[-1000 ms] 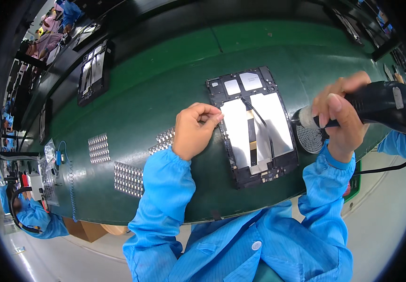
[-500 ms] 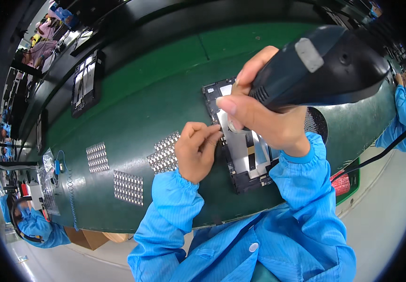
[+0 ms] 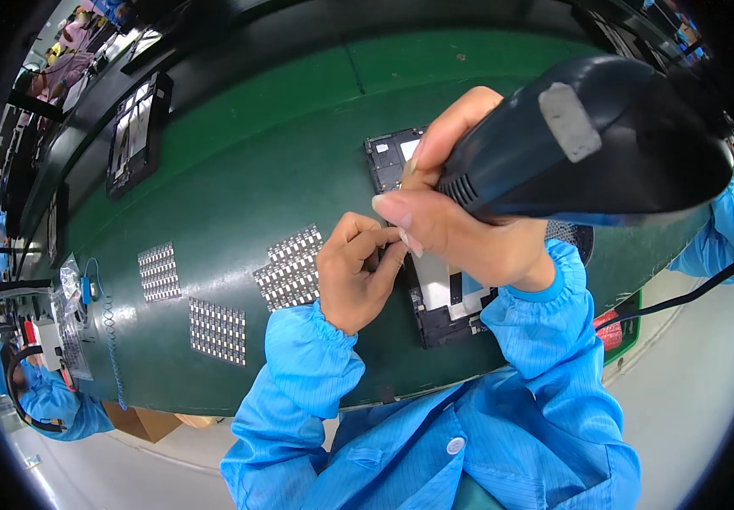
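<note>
In my right hand (image 3: 469, 225) is a thick black electric screwdriver (image 3: 588, 140), by its look. Vent slots mark its body, and a grey patch is on its upper end. Thumb and fingers wrap its lower part, hiding its tip. Below lies an opened black tablet-like device (image 3: 435, 327), with silver plates and small parts inside; my hands cover much of it. My left hand (image 3: 357, 272) pinches thumb and forefinger together at the device's left edge, right beside my right fingertips. Whatever is between those fingers is too small to make out.
Several sheets of small parts (image 3: 218, 330) lie left on the green table (image 3: 239, 195). Another opened device (image 3: 139, 136) stands farther back. A coiled blue cord (image 3: 112, 340) and clear plastic (image 3: 71, 297) are far left. A dark, textured round thing (image 3: 571, 235) sits behind my right wrist.
My right hand and the screwdriver have come slightly left and lower, close against my left fingertips. My left hand keeps its pinch. The whole view has shifted a little.
</note>
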`<action>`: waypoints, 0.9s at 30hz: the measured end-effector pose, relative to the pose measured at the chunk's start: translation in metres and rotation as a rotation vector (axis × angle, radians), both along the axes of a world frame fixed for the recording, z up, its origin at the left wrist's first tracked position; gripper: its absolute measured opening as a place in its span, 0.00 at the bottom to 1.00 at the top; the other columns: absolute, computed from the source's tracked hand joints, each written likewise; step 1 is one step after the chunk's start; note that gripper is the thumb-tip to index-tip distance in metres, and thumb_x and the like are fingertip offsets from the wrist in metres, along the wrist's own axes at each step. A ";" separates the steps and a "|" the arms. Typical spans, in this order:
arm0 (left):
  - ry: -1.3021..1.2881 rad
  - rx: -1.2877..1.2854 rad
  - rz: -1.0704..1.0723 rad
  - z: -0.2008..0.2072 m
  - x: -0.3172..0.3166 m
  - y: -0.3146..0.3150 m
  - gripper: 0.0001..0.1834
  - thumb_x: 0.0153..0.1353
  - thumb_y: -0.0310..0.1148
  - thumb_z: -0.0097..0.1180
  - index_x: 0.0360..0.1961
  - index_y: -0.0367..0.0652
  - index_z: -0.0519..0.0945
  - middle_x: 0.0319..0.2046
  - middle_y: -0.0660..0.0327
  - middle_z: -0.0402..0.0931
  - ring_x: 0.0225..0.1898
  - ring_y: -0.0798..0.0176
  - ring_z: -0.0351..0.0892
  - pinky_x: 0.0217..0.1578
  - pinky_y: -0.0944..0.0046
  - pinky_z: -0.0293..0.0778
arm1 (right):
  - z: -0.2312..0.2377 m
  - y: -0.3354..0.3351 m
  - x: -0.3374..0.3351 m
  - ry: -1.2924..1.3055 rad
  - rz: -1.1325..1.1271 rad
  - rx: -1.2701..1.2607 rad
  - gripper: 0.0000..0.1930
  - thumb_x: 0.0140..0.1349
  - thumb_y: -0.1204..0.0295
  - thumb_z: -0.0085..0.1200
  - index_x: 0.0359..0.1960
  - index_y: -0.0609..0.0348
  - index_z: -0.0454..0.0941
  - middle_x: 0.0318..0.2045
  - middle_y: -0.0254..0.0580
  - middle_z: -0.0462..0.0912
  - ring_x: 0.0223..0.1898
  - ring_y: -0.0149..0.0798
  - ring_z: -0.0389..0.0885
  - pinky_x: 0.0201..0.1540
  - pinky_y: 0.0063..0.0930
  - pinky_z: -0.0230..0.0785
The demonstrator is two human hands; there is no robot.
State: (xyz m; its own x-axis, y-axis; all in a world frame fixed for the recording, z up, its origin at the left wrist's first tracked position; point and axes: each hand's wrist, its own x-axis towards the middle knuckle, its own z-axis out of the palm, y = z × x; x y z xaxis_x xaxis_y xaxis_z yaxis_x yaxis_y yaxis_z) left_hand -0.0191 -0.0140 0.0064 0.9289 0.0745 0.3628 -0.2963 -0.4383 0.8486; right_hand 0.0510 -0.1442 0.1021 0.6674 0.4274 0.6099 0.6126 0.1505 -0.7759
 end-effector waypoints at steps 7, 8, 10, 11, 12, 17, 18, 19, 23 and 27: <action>0.130 -0.056 -0.035 0.008 0.008 0.018 0.12 0.44 0.23 0.66 0.33 0.40 0.82 0.25 0.63 0.72 0.19 0.72 0.67 0.20 0.72 0.64 | 0.002 -0.004 0.000 0.041 -0.009 -0.039 0.16 0.50 0.86 0.57 0.34 0.63 0.62 0.16 0.39 0.73 0.16 0.27 0.73 0.20 0.18 0.66; 0.185 -0.091 -0.052 0.009 0.012 0.028 0.12 0.44 0.23 0.66 0.33 0.40 0.82 0.26 0.63 0.73 0.19 0.72 0.68 0.20 0.72 0.64 | 0.002 -0.006 0.001 0.046 -0.014 0.004 0.16 0.50 0.86 0.58 0.34 0.63 0.62 0.16 0.39 0.73 0.16 0.27 0.73 0.20 0.18 0.66; 0.194 0.091 -0.088 0.012 0.019 0.046 0.11 0.44 0.22 0.64 0.33 0.40 0.82 0.27 0.58 0.76 0.21 0.65 0.73 0.21 0.69 0.67 | -0.003 -0.007 0.004 0.057 -0.021 0.088 0.16 0.50 0.86 0.58 0.34 0.63 0.62 0.15 0.39 0.72 0.16 0.27 0.73 0.20 0.18 0.66; 0.189 0.148 -0.133 0.011 0.019 0.050 0.11 0.45 0.21 0.63 0.33 0.41 0.83 0.26 0.57 0.76 0.22 0.63 0.74 0.22 0.67 0.68 | -0.005 -0.006 0.005 0.095 -0.010 0.142 0.16 0.50 0.86 0.58 0.34 0.62 0.63 0.16 0.38 0.72 0.16 0.27 0.73 0.20 0.19 0.67; 0.185 0.206 -0.179 0.012 0.021 0.053 0.11 0.45 0.21 0.63 0.33 0.41 0.83 0.26 0.56 0.76 0.22 0.61 0.74 0.22 0.66 0.69 | -0.004 -0.006 0.005 0.112 -0.003 0.160 0.16 0.50 0.86 0.58 0.34 0.62 0.63 0.16 0.38 0.72 0.16 0.27 0.73 0.20 0.19 0.67; 0.378 0.511 -0.360 0.021 0.041 0.043 0.05 0.48 0.27 0.60 0.28 0.39 0.79 0.30 0.57 0.74 0.35 0.50 0.75 0.36 0.55 0.71 | -0.003 -0.012 0.007 0.140 -0.004 0.192 0.16 0.50 0.86 0.58 0.35 0.61 0.63 0.16 0.38 0.73 0.16 0.26 0.73 0.20 0.18 0.67; 0.332 0.536 -0.359 0.022 0.041 0.043 0.05 0.48 0.27 0.60 0.28 0.39 0.79 0.30 0.56 0.75 0.35 0.50 0.76 0.36 0.55 0.71 | -0.001 -0.013 0.007 0.160 -0.003 0.201 0.16 0.50 0.86 0.58 0.35 0.61 0.63 0.16 0.38 0.73 0.16 0.26 0.73 0.20 0.18 0.67; 0.287 0.562 -0.358 0.020 0.040 0.045 0.05 0.49 0.27 0.59 0.28 0.40 0.79 0.30 0.56 0.75 0.34 0.49 0.76 0.35 0.55 0.71 | 0.000 -0.014 0.007 0.181 0.000 0.209 0.16 0.50 0.86 0.58 0.35 0.61 0.64 0.16 0.38 0.72 0.17 0.26 0.73 0.20 0.18 0.66; 0.358 0.393 -0.216 0.039 0.034 0.041 0.03 0.51 0.25 0.58 0.28 0.38 0.79 0.28 0.57 0.77 0.29 0.54 0.79 0.29 0.61 0.73 | 0.008 -0.019 0.005 0.291 -0.010 0.274 0.16 0.50 0.85 0.59 0.35 0.61 0.65 0.18 0.36 0.73 0.18 0.25 0.73 0.20 0.17 0.66; 0.428 0.132 -0.114 0.042 0.025 0.038 0.04 0.52 0.19 0.57 0.30 0.35 0.78 0.25 0.58 0.78 0.26 0.64 0.80 0.25 0.69 0.74 | 0.003 -0.022 0.014 0.236 -0.011 0.248 0.13 0.48 0.84 0.61 0.32 0.62 0.68 0.20 0.36 0.73 0.19 0.24 0.72 0.20 0.16 0.64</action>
State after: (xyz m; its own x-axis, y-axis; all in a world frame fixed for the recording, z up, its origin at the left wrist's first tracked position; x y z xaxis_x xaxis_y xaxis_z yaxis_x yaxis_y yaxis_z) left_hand 0.0063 0.0238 0.0480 0.9968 -0.0582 -0.0553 0.0155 -0.5361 0.8440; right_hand 0.0647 -0.1662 0.1051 0.8065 0.2774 0.5221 0.4229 0.3466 -0.8373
